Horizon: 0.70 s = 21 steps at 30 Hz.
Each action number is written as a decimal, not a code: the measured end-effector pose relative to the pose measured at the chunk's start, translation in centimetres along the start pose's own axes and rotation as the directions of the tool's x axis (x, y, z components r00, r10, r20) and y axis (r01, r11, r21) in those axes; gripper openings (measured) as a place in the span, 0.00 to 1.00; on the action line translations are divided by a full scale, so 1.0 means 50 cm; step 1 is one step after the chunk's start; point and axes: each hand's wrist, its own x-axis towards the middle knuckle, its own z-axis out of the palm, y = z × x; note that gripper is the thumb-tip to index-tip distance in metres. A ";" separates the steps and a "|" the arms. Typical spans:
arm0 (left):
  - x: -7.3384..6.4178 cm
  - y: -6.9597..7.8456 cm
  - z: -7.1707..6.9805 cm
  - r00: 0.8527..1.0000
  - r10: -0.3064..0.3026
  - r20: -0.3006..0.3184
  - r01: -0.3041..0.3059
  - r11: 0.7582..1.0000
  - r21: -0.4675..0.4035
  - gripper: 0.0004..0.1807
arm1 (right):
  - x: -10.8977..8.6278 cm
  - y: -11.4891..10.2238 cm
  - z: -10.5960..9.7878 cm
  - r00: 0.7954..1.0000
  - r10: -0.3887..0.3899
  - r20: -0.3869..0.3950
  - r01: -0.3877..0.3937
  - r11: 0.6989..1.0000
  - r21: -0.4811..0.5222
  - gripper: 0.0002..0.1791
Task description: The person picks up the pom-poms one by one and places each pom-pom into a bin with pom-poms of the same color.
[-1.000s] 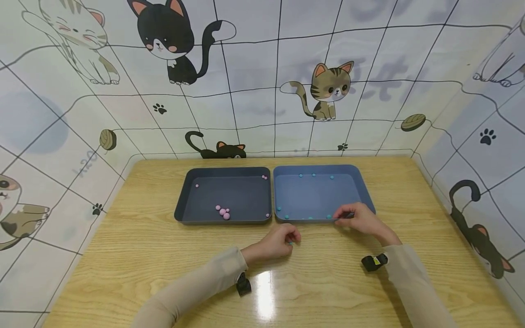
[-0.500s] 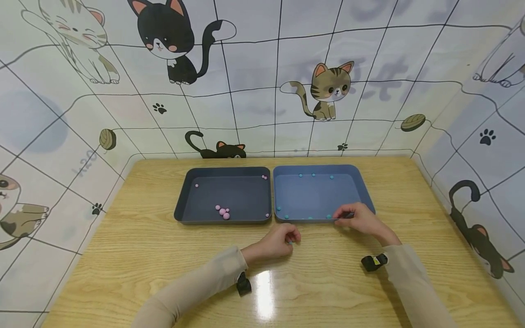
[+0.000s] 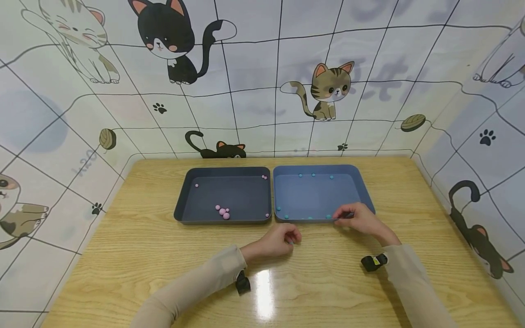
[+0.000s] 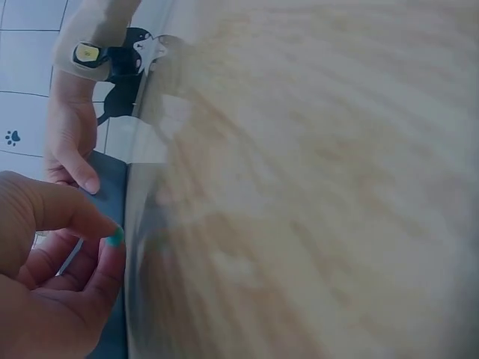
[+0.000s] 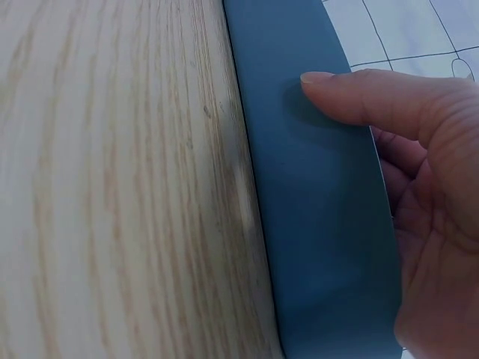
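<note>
Just in front of the blue tray (image 3: 317,193), my left hand (image 3: 272,241) pinches a small teal ball (image 4: 115,237) between thumb and finger; the left wrist view shows it best. My right hand (image 3: 361,221) grips the tray's near wall toward its right end. In the right wrist view, the thumb (image 5: 337,97) presses the outer side of that wall while the other fingers go behind it, partly hidden. Several teal balls (image 3: 313,175) lie along the tray's edges, some by the back wall and others by the left and front walls.
A dark grey tray (image 3: 229,193) stands against the blue tray's left side. Several pink balls (image 3: 223,212) of differing sizes lie in it, some clustered near the front. The wooden table (image 3: 328,291) meets cat-patterned walls (image 3: 254,109) at the back and sides.
</note>
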 end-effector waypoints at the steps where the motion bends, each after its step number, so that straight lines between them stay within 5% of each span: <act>1: 0.001 0.003 -0.001 1.000 -0.010 0.001 0.010 1.000 -0.011 0.16 | 0.000 0.002 0.000 1.000 -0.003 -0.002 0.003 1.000 0.006 0.03; 13: 0.019 0.038 -0.021 0.999 0.026 -0.029 -0.029 0.995 -0.099 0.12 | -0.001 0.009 0.002 1.000 -0.023 -0.010 0.023 1.000 0.006 0.03; 21: 0.046 0.048 -0.040 0.997 -0.033 -0.072 0.019 0.983 -0.185 0.10 | 0.000 0.005 0.001 1.000 -0.001 -0.016 0.001 1.000 0.009 0.03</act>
